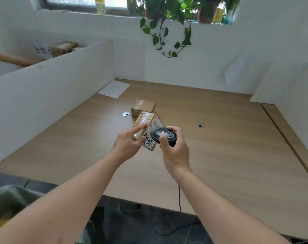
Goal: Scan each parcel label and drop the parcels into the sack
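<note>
We see the taped parcel (146, 127) tilted up off the tabletop (220, 147), just ahead of our left hand (127, 144), whose forefinger and thumb pinch its near left edge. Its long axis runs away from us, leaning slightly right, with the white label (152, 136) turned toward the right hand (174, 150). That hand curls around a rounded black scanner (163, 136), held just beside the label. The parcel is brown cardboard under glossy tape. A second, boxier cardboard parcel (143, 107) lies flat just behind it on the wood-grain surface.
</note>
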A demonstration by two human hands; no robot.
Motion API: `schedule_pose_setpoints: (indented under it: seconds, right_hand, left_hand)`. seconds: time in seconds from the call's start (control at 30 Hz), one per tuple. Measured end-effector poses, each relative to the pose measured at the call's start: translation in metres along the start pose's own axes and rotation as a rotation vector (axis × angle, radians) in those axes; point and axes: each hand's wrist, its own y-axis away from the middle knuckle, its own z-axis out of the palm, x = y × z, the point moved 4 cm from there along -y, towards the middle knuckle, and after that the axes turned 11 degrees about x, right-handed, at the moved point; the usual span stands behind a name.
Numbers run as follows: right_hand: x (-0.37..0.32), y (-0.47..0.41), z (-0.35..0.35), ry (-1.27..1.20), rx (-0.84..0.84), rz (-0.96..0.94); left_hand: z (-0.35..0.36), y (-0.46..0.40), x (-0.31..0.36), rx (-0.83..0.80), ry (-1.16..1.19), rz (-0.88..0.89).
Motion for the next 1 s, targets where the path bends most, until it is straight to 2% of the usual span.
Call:
schedule_pose_setpoints:
  seconds: [0.37, 0.57, 0.77, 1.0]
  right_hand:
    - [0.003, 0.125, 0.046, -0.061, -0.445, -0.045]
    - [-0.010, 0.203, 0.081, -0.052, -0.634, -0.084]
    - [-0.026, 0.277, 0.120, -0.024, -0.750, -0.117]
    - [-0.039, 0.371, 0.174, 0.011, -0.790, -0.077]
  left_hand:
    - [-0.113, 0.156, -0.076, 0.243, -0.186, -0.262]
    - [-0.180, 0.246, -0.119, 0.379, -0.251, -0.384]
    - [-0.245, 0.305, -0.173, 0.447, -0.293, -0.455]
    - [-0.321, 0.356, -0.245, 0.446, -0.276, -0.505]
